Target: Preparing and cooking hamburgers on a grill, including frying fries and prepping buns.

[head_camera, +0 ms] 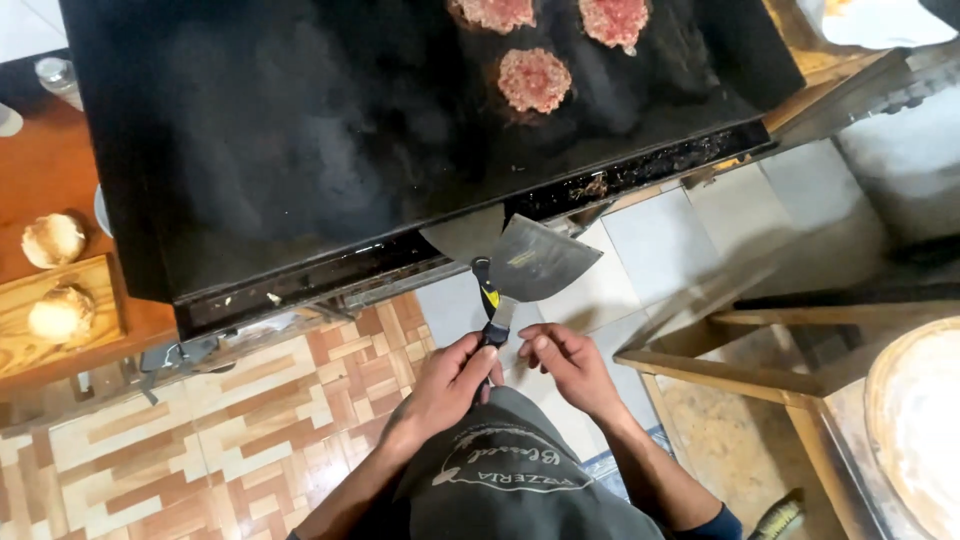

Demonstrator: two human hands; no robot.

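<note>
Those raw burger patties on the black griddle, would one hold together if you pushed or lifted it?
Probably not well. The nearest patty looks pink, raw and crumbly at its edges, so it may break or sag when lifted. It lies flat, so it should not roll. The greasy griddle might let it slide; the metal scraper would likely support it better than fingers.

Black flat griddle (300,150), three raw burger patties (534,80) lying on its far right part

Matt black griddle (300,150) — shiny metal scraper blade (540,260).
</note>
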